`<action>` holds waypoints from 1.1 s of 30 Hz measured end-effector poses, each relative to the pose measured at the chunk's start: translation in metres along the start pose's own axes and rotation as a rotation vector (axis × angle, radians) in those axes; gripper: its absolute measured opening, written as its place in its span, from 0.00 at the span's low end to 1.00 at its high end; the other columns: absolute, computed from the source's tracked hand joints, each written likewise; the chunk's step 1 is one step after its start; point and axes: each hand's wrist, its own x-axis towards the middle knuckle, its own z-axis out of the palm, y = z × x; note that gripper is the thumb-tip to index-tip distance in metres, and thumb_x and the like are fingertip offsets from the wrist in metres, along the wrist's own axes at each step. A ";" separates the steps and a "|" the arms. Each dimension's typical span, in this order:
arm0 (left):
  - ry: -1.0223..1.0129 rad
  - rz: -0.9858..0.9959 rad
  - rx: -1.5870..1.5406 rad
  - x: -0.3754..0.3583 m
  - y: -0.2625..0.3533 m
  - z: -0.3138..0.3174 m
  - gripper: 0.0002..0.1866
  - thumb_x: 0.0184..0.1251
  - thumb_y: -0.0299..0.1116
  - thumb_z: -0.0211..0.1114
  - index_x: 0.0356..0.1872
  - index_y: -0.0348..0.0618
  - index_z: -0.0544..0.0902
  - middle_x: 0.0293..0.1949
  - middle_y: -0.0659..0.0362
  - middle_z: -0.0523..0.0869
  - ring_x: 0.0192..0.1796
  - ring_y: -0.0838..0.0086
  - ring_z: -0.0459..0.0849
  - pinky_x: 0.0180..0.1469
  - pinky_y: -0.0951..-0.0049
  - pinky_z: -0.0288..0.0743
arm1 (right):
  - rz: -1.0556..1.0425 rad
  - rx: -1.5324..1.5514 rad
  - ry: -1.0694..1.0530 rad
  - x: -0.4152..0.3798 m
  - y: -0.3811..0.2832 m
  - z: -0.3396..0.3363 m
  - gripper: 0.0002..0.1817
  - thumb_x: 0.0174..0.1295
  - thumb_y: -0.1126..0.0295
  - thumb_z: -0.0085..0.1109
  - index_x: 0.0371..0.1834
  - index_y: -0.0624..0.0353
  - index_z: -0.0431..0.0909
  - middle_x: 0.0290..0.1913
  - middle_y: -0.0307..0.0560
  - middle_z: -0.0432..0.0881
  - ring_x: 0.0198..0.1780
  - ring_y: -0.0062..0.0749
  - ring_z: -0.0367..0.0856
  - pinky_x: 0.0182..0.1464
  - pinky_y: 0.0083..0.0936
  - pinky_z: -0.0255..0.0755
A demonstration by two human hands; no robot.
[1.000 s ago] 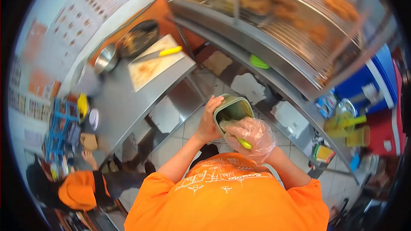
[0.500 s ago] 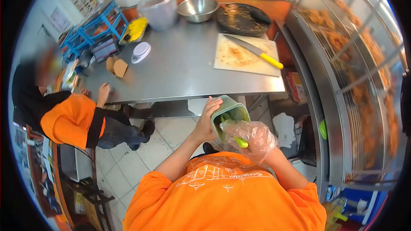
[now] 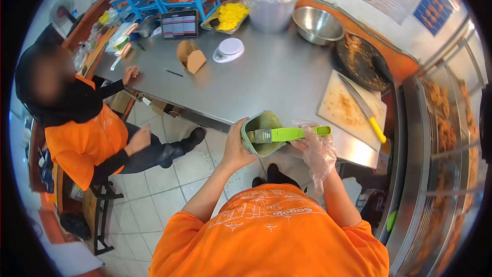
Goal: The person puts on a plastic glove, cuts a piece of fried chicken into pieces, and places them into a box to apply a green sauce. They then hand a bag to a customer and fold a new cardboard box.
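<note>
My left hand (image 3: 237, 146) is closed around the left side of a square, greenish plastic tub (image 3: 250, 142), tilted so that its opening faces up toward me. My right hand (image 3: 315, 149), in a clear plastic glove, grips the handle of a bright green brush (image 3: 289, 134). The brush lies across the mouth of the tub, its pale head over the opening and its looped handle end pointing right. Shadow hides most of the tub's inside.
On the steel table (image 3: 256, 84) are a cutting board (image 3: 333, 102) with a yellow-handled knife (image 3: 376, 125), a black mortar (image 3: 379, 79), a metal bowl (image 3: 318, 25), a white scale (image 3: 228, 50) and a cardboard box (image 3: 192, 59). A co-worker (image 3: 87, 138) stands left; fried-food racks (image 3: 441, 138) are right.
My right hand has lifted the brush from inside the tub and turned it sideways. My view has swung left, and the co-worker has drawn one hand back from the table.
</note>
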 end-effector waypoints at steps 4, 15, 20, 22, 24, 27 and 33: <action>0.129 -0.115 0.078 0.019 -0.021 -0.020 0.47 0.30 0.37 0.78 0.58 0.37 0.63 0.53 0.45 0.70 0.57 0.50 0.69 0.58 0.56 0.65 | 0.034 -0.068 -0.058 0.044 -0.001 0.022 0.16 0.63 0.67 0.54 0.50 0.61 0.65 0.48 0.49 0.73 0.50 0.36 0.75 0.50 0.34 0.75; 0.237 -0.159 0.395 0.079 -0.070 -0.074 0.49 0.27 0.34 0.77 0.59 0.37 0.61 0.53 0.46 0.71 0.55 0.51 0.69 0.58 0.56 0.61 | 0.292 0.062 -0.310 0.179 0.018 0.082 0.14 0.63 0.68 0.54 0.47 0.65 0.68 0.47 0.52 0.75 0.47 0.37 0.78 0.48 0.28 0.78; 0.260 -0.207 0.417 0.092 -0.096 -0.095 0.50 0.26 0.34 0.77 0.59 0.37 0.61 0.53 0.46 0.70 0.55 0.51 0.69 0.58 0.56 0.62 | 0.300 0.002 -0.350 0.205 0.027 0.116 0.14 0.63 0.68 0.54 0.47 0.66 0.69 0.46 0.53 0.76 0.46 0.37 0.78 0.49 0.28 0.78; 0.262 -0.202 0.413 0.099 -0.110 -0.106 0.50 0.26 0.34 0.77 0.59 0.37 0.61 0.54 0.46 0.70 0.55 0.51 0.69 0.58 0.56 0.62 | 0.291 -0.008 -0.334 0.215 0.034 0.130 0.14 0.63 0.68 0.54 0.47 0.66 0.69 0.46 0.53 0.76 0.46 0.37 0.78 0.49 0.28 0.78; 0.270 -0.219 0.395 0.104 -0.125 -0.117 0.49 0.27 0.35 0.77 0.58 0.36 0.62 0.54 0.46 0.70 0.55 0.50 0.69 0.57 0.56 0.62 | 0.306 0.007 -0.340 0.224 0.039 0.143 0.14 0.63 0.68 0.54 0.47 0.66 0.70 0.46 0.53 0.76 0.46 0.37 0.79 0.49 0.27 0.78; 0.274 -0.218 0.377 0.114 -0.147 -0.138 0.48 0.28 0.36 0.77 0.58 0.36 0.62 0.53 0.46 0.71 0.54 0.50 0.69 0.57 0.56 0.63 | 0.306 0.017 -0.340 0.225 0.042 0.172 0.14 0.63 0.67 0.55 0.46 0.66 0.70 0.44 0.52 0.77 0.45 0.35 0.79 0.48 0.26 0.78; 0.301 -0.294 0.343 0.132 -0.185 -0.193 0.46 0.29 0.35 0.76 0.57 0.35 0.63 0.51 0.45 0.71 0.54 0.49 0.70 0.56 0.56 0.63 | 0.244 0.110 -0.225 0.249 0.047 0.229 0.16 0.63 0.66 0.54 0.47 0.67 0.70 0.42 0.50 0.77 0.43 0.32 0.79 0.47 0.24 0.78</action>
